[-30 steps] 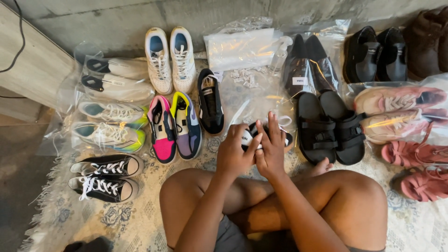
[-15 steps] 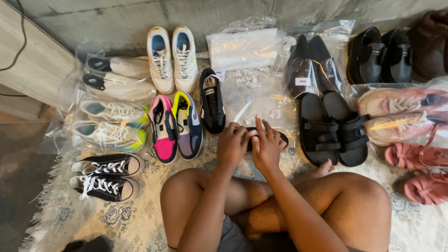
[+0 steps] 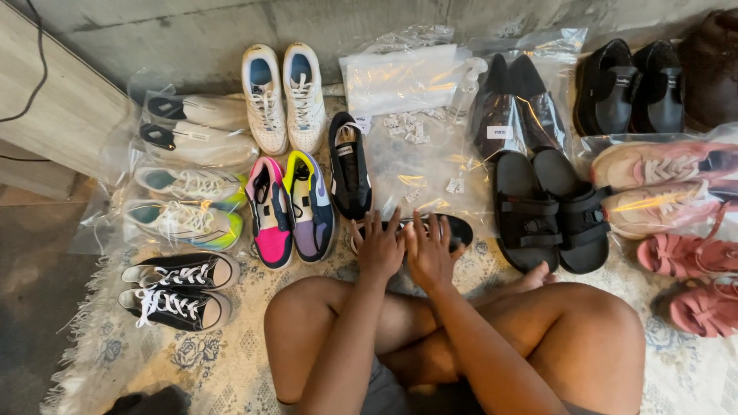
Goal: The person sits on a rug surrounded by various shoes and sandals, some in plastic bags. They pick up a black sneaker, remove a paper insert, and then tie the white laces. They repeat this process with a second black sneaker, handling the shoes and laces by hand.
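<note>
Both hands, left hand (image 3: 379, 247) and right hand (image 3: 429, 253), are resting with fingers spread on a black sneaker (image 3: 460, 228) lying sideways on the patterned rug (image 3: 231, 361); neither is gripping it. At twelve o'clock a clear plastic bag (image 3: 430, 165) is lying flat, small white rectangular tags (image 3: 405, 127) scattered on it. At one o'clock a white label (image 3: 500, 132) is showing on bagged black pointed shoes (image 3: 515, 104).

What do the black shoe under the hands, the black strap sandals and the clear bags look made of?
Black low sneaker with white trim: mostly hidden by both hands, material unclear. Black two-strap slide sandals: matte, moulded look, probably foam or rubber. Clear bags: thin glossy plastic film, crinkled with glare.
</note>
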